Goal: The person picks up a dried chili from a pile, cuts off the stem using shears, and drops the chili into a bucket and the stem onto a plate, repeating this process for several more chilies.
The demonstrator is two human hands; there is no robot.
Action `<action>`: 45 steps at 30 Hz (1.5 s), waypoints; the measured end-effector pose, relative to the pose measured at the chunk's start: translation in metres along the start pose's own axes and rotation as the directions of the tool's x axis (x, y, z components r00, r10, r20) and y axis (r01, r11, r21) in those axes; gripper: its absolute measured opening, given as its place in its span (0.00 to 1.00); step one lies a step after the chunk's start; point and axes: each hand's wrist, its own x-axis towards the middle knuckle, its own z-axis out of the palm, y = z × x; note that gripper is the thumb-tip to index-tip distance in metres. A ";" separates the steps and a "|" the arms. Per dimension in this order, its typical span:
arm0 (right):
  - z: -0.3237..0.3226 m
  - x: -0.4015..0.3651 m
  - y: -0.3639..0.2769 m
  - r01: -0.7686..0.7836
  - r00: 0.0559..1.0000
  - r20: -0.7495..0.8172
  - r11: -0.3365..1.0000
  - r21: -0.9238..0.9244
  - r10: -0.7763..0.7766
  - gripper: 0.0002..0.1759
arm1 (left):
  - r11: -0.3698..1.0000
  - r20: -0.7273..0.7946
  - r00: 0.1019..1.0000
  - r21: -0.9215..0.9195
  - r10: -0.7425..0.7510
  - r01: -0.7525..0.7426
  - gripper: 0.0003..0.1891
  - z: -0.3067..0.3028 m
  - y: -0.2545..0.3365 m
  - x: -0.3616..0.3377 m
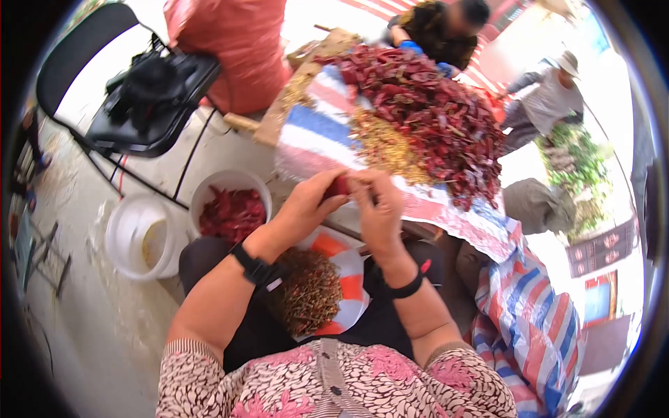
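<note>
Over the near edge of the striped sheet (313, 150), my left hand (315, 202) is closed on a dark red chili (339, 187). My right hand (378, 203) meets it at the other end of the chili, its fingers pinched together there. Beyond my hands lies a big heap of dried red chilies (439, 118), with a pile of yellow seeds (390, 150) at its near side. Below, between my legs, a bag of stems (310, 292) stands open. Left of my left hand, a white bucket (261, 182) holds red chili pieces (233, 214).
A second white bucket (122, 240) with some yellow seeds stands at the left. Behind it are a black folding chair (150, 136) with a black bag and a large red sack (233, 56). A person with blue gloves (411, 47) is across the heap; another person (550, 97) is at right.
</note>
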 end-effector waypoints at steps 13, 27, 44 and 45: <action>-0.010 -0.025 -0.019 -0.016 0.996 0.086 0.972 -0.234 0.037 0.12 | 0.941 0.156 0.940 -0.101 -0.305 0.322 0.07 0.012 -0.002 -0.017; -0.004 -0.061 0.006 -0.561 0.805 0.115 0.682 0.469 0.582 0.08 | 0.938 0.351 0.893 -0.093 -0.282 0.333 0.07 0.013 0.016 -0.029; -0.065 -0.066 -0.057 -0.373 0.837 0.369 0.915 -0.157 0.404 0.19 | 0.828 0.283 0.922 -0.423 -0.265 0.368 0.13 -0.013 0.027 -0.034; -0.062 -0.063 -0.062 -0.397 0.855 0.318 0.912 -0.106 0.409 0.19 | 0.820 0.288 0.920 -0.434 -0.266 0.373 0.12 -0.014 0.028 -0.034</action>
